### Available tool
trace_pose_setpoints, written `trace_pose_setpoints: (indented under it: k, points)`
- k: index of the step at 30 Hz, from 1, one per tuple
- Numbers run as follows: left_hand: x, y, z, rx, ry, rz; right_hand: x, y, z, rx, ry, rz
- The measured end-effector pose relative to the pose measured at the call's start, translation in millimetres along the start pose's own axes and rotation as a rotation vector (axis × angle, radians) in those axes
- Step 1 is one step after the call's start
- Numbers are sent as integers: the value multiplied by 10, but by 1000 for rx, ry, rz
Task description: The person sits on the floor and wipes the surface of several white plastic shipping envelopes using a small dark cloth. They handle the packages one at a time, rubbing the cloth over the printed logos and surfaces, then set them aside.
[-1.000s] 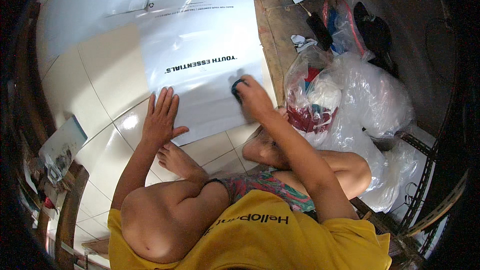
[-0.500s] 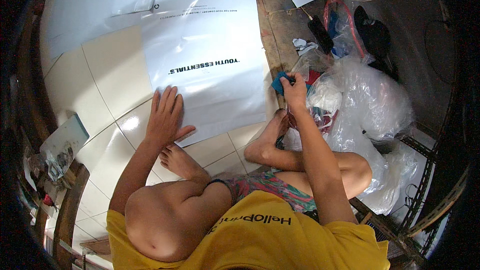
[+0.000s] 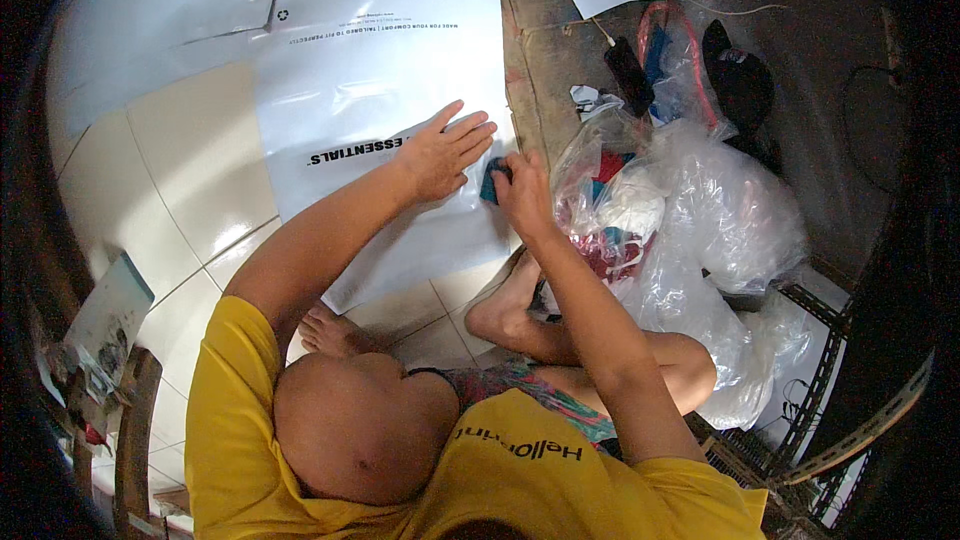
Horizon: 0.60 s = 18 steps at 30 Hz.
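A white plastic bag (image 3: 370, 70) with black print lies flat on the tiled floor in front of me. My left hand (image 3: 440, 155) rests on its right half, palm down with the fingers stretched out, covering part of the large lettering. At the bag's right edge, my right hand (image 3: 525, 190) grips a small teal cloth (image 3: 492, 181) between thumb and fingers. The cloth is at the bag's surface, close beside my left fingertips; whether it presses down I cannot tell.
Clear plastic bags (image 3: 720, 210) with coloured fabric inside heap up at my right. Beyond them lie a black phone (image 3: 628, 75) and a black cap (image 3: 740, 80). More white plastic bags (image 3: 170, 30) cover the far left floor. A wooden board (image 3: 550, 70) runs along the printed bag's right side.
My left hand has moved from the bag's near left edge to its right half. My right hand has brought the teal cloth leftward, from beside the wooden board onto the bag's right edge.
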<state>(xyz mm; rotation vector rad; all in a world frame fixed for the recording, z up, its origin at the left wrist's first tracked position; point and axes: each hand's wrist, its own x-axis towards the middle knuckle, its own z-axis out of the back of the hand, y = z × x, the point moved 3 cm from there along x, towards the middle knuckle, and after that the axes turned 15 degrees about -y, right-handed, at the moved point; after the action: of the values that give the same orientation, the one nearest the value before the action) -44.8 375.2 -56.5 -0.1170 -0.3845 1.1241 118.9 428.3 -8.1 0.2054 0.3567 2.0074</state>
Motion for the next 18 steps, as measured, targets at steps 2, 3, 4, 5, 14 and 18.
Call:
trace_pose_setpoints:
  k: [2, 3, 4, 5, 14, 18]
  points:
    - [0, -2, 46, -6, 9, 12, -185, -72, 38, -10, 18, 11]
    - [6, -10, 70, -10, 10, 12, -354, -172, 63, -13, 25, 16]
    - [14, -4, 92, -8, 6, 11, -507, -241, 83, -15, 26, 27]
    - [13, 7, 81, -9, 14, 12, -642, -288, 91, -35, 56, -15]
    - [25, -1, 327, -208, -146, 54, -745, -503, 335, 246, 302, -454]
    - [-193, -156, 664, -858, -463, 497, -389, -21, 572, 1219, 310, -683]
